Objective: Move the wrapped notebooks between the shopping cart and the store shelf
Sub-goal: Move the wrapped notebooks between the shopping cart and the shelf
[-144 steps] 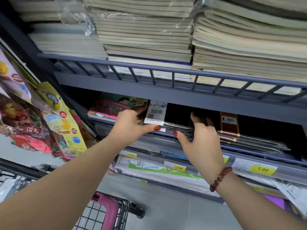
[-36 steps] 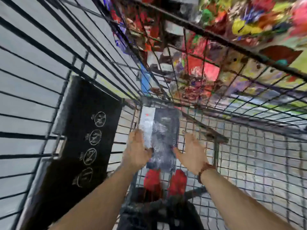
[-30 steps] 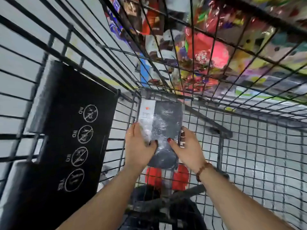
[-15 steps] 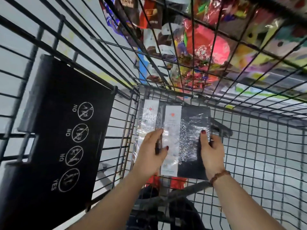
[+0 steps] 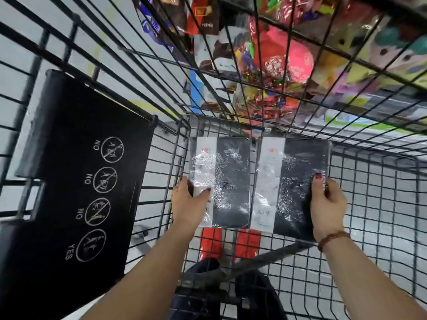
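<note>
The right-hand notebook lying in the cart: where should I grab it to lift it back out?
Take the right notebook by its near right edge, coming from the right, where the right hand already pinches it. It lies flat on the cart floor, and the left notebook crowds its other side.

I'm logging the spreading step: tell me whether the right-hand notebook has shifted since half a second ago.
Yes. The right-hand notebook, held by the right hand, has slid rightward off the left notebook, away from the black flap.
</note>
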